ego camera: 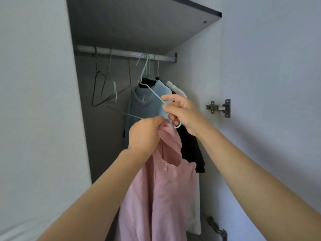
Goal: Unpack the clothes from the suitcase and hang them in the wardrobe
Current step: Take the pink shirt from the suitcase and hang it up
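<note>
Rail (121,53): crosses the wardrobe under the shelf (139,18).
Rail's left: empty hangers (104,89).
Rail's right: hung clothes (147,101).
In front: held garment (161,180).
Right wall: hinge (219,108).

Soft matt pink cloth in the shirt (161,188), lower centre. Thin smooth coated wire in the mint hanger (156,95). Smooth pale metal in the rail (125,53), upper centre. Dull steel in the hinge (219,108), right. Matt grey board in the shelf (139,23), top.
</note>
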Tool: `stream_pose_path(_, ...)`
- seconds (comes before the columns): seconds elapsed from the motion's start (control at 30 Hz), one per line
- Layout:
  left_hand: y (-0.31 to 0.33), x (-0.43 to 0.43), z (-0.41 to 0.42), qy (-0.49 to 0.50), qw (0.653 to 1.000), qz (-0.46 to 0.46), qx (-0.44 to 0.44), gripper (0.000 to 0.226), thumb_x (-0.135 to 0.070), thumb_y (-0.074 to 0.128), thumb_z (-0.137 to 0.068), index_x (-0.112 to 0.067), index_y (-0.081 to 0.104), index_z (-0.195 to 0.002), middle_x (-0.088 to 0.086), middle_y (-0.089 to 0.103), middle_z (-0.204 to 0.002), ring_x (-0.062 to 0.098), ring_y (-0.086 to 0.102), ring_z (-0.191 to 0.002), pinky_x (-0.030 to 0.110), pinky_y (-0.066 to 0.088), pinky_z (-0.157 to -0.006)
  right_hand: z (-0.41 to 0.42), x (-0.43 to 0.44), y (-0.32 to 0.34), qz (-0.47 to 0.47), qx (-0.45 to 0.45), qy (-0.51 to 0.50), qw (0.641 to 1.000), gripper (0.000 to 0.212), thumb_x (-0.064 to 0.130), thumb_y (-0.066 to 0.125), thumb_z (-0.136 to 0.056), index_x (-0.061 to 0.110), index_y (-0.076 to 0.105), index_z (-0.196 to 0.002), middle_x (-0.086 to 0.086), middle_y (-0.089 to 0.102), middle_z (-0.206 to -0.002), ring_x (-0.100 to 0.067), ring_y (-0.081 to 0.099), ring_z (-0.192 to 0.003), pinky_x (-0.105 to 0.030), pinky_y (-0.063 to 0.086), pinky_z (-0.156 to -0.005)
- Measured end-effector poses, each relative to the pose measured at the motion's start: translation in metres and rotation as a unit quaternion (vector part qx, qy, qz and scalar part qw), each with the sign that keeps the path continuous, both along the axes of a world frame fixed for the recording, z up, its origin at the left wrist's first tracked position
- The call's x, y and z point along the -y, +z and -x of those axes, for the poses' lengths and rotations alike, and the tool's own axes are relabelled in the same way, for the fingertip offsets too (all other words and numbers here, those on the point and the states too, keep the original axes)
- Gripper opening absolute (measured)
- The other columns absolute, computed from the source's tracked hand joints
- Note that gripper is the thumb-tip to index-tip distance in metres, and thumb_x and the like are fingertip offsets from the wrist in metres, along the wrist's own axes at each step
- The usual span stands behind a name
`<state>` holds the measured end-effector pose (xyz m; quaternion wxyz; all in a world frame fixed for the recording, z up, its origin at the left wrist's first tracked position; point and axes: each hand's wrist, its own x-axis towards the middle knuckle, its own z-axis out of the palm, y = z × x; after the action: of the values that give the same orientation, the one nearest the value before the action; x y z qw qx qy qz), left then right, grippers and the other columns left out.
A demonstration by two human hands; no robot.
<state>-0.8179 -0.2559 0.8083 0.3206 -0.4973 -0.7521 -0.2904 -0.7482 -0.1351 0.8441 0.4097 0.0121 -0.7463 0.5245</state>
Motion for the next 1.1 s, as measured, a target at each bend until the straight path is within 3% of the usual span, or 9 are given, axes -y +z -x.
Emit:
stream_pose_path(0.1, -0.003, 0.003, -0.016, -0.006, 1.000, -0.004, -0.021, 0.052, -0.023, 0.030, -0.077, -0.029, 0.064, -0.117, 0.001, 0.070, -0.097, 0.025, 0.061, -0.090, 0.032, 0.043, -0.070, -0.017, 0.002, 0.004, 0.003, 0.027, -0.011, 1.000, 0.024, 0.015, 0.060, -0.092, 0.012, 0.058, -0.115, -0.001, 0.056, -0.066, -0.005, 0.046, -0.045, -0.017, 0.037, -0.041)
stream_pose_path(0.17, -0.006, 0.005, -0.030, -0.003, 0.999, 0.000, -0.033, 0.048, -0.019, 0.033, -0.081, -0.028, 0.064, -0.118, 0.002, 0.068, -0.093, 0.024, 0.060, -0.087, 0.030, 0.039, -0.067, -0.031, 0.003, 0.004, -0.016, 0.074, 0.005, 0.997, 0.007, 0.019, 0.059, -0.093, 0.013, 0.061, -0.094, 0.003, 0.057, -0.065, -0.006, 0.047, -0.051, -0.016, 0.038, -0.042)
stream_pose_path(0.23, -0.011, 0.007, -0.047, -0.017, 0.998, -0.019, -0.054, 0.049, -0.020, 0.032, -0.079, -0.025, 0.067, -0.113, 0.001, 0.068, -0.088, 0.023, 0.060, -0.081, 0.029, 0.039, -0.063, -0.045, 0.001, 0.005, -0.005, 0.105, 0.011, 0.994, 0.013, 0.021, 0.058, -0.094, 0.015, 0.060, -0.082, 0.005, 0.059, -0.064, -0.006, 0.049, -0.053, -0.015, 0.040, -0.044)
stream_pose_path(0.43, -0.018, 0.010, -0.100, -0.069, 0.992, -0.022, -0.107, 0.033, -0.014, 0.046, -0.069, -0.019, 0.072, -0.088, -0.008, 0.069, -0.075, 0.017, 0.065, -0.067, 0.033, 0.054, -0.055, -0.087, 0.004, 0.021, 0.087, 0.075, -0.024, 0.993, 0.025, 0.028, 0.058, -0.094, 0.011, 0.053, -0.112, -0.001, 0.058, -0.078, -0.004, 0.051, -0.049, -0.014, 0.040, -0.041)
stream_pose_path(0.6, -0.023, 0.017, -0.148, -0.094, 0.988, 0.016, -0.121, 0.038, -0.008, 0.037, -0.062, -0.015, 0.071, -0.079, -0.005, 0.068, -0.070, 0.020, 0.064, -0.063, 0.029, 0.050, -0.046, -0.135, 0.008, 0.036, 0.164, 0.050, -0.043, 0.984, 0.033, 0.038, 0.049, -0.097, 0.011, 0.058, -0.081, -0.001, 0.055, -0.067, -0.006, 0.049, -0.045, -0.014, 0.037, -0.036)
stream_pose_path(0.8, -0.039, 0.021, -0.192, -0.125, 0.977, 0.095, -0.147, 0.050, -0.009, 0.028, -0.063, -0.022, 0.070, -0.084, -0.010, 0.068, -0.076, 0.018, 0.063, -0.068, 0.026, 0.045, -0.046, -0.183, 0.013, 0.025, 0.039, 0.048, -0.171, 0.983, 0.047, 0.046, 0.045, -0.095, 0.004, 0.063, -0.082, 0.005, 0.046, -0.050, -0.011, 0.047, -0.038, -0.018, 0.040, -0.041)
stream_pose_path(0.9, -0.047, 0.022, -0.210, -0.131, 0.979, 0.091, -0.126, 0.052, -0.004, 0.035, -0.058, -0.023, 0.073, -0.087, -0.011, 0.071, -0.079, 0.015, 0.064, -0.072, 0.022, 0.047, -0.049, -0.200, 0.012, 0.017, -0.028, 0.046, -0.231, 0.971, 0.050, 0.042, 0.033, -0.098, 0.002, 0.062, -0.093, 0.003, 0.045, -0.056, -0.011, 0.050, -0.036, -0.024, 0.040, -0.047)
stream_pose_path(1.0, -0.055, 0.027, -0.219, -0.144, 0.987, 0.052, -0.055, 0.056, 0.003, 0.044, -0.063, -0.026, 0.074, -0.100, -0.013, 0.073, -0.086, 0.006, 0.055, -0.083, 0.000, 0.034, -0.054, -0.218, 0.013, 0.011, -0.005, 0.018, -0.194, 0.981, 0.035, 0.032, 0.038, -0.099, 0.008, 0.061, -0.087, 0.001, 0.051, -0.057, -0.013, 0.051, -0.040, -0.024, 0.044, -0.047)
stream_pose_path(1.1, -0.060, 0.034, -0.226, -0.148, 0.987, 0.062, 0.029, 0.053, -0.012, 0.038, -0.071, -0.033, 0.071, -0.106, -0.018, 0.071, -0.095, 0.000, 0.057, -0.083, 0.005, 0.038, -0.066, -0.233, 0.017, 0.010, -0.004, -0.007, -0.210, 0.978, 0.041, 0.031, 0.046, -0.095, -0.007, 0.062, -0.092, -0.008, 0.051, -0.058, -0.013, 0.049, -0.038, -0.027, 0.043, -0.048)
